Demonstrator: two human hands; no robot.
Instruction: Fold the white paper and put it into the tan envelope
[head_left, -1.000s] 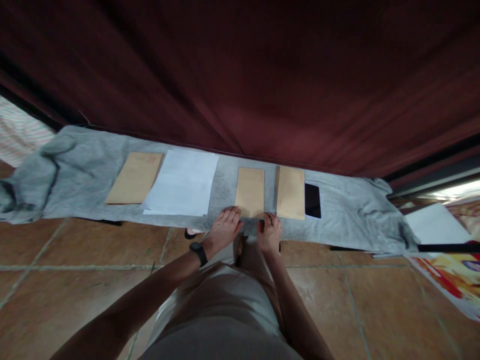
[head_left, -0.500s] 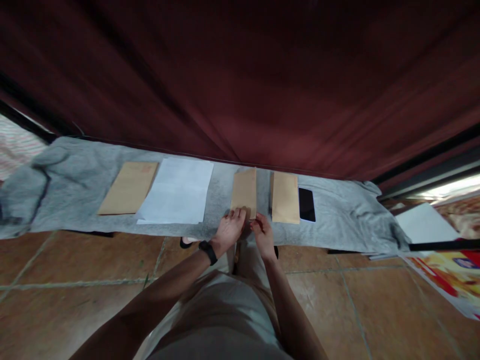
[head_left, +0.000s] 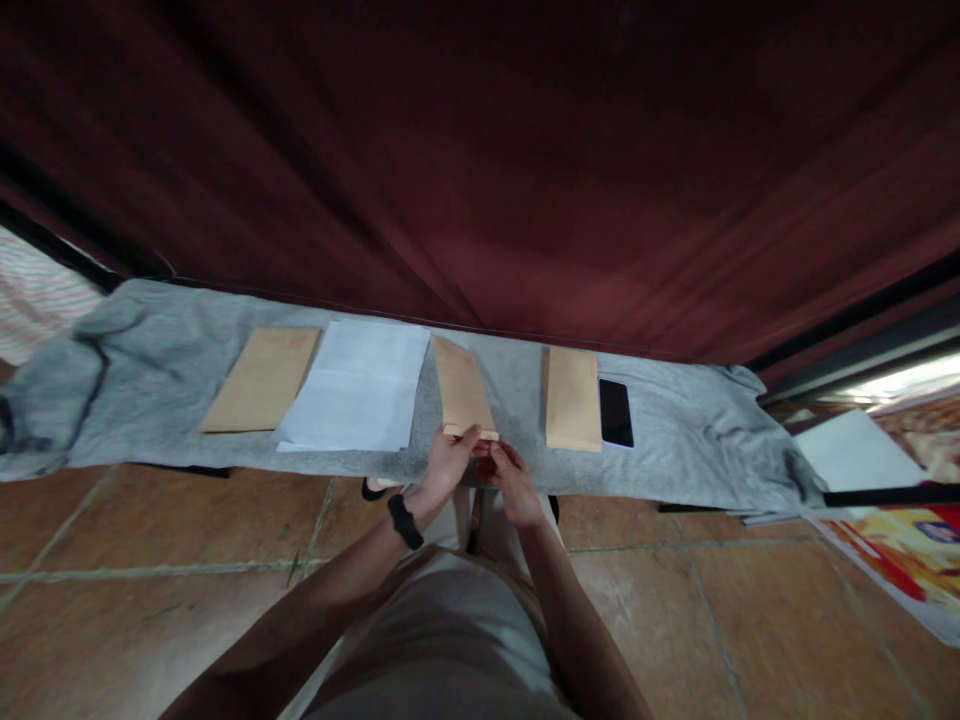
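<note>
From where I stand, the work looks to be on the near end of a tan oblong paper envelope [head_left: 463, 385], and I'd say it wants an even hold: both thumbs level along that edge, with pressure run lightly from one corner to the other so the paper doesn't pucker or tear. Keeping the body of it supported should stop it bending.

The left hand [head_left: 448, 458] has its thumb on top of the near edge, apparently pinching it, though its other fingers are hidden beneath. The right hand [head_left: 516, 482] has thumb and forefinger drawn together at the edge's right corner, seemingly nipping it.

The envelope is slim and plain, slanting with its far end leftward, a narrow paler strip showing along the near end. It sits over the soft grey fabric cloth [head_left: 517, 375], just beside a stack of white paper sheets [head_left: 356, 385]; whether the far end touches the cloth, I can't tell.
</note>
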